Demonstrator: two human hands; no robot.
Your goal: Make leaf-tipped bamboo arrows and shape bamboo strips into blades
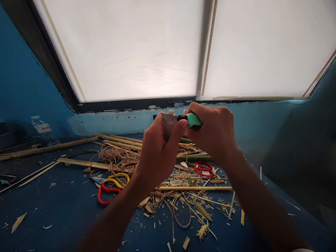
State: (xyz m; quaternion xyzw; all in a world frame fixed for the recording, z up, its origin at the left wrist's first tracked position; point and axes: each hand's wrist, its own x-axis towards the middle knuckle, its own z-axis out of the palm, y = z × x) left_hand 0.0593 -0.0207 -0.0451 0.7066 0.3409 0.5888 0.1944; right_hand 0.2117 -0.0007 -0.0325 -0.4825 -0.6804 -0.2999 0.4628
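Both of my hands are raised in the middle of the head view, above the littered table and close together. My left hand (160, 150) is closed around a flat grey-brown piece (169, 125); its material is unclear. Wrapped in my right hand (214, 129) is a tool with a green and black handle (193, 120), its black front end meeting the grey-brown piece beside my left thumb. Whether a blade shows there I cannot tell. A small pale bit (171, 112) sticks up behind the piece.
Scissors with red and yellow handles (112, 185) lie left of my forearms; red handles (204, 169) lie right. Tangled twine (118, 157), bamboo strips (86, 163), a thin stick (194, 188) and shavings cover the blue table (65, 217). A plastic bottle (43, 129) stands back left, below the window (131, 52).
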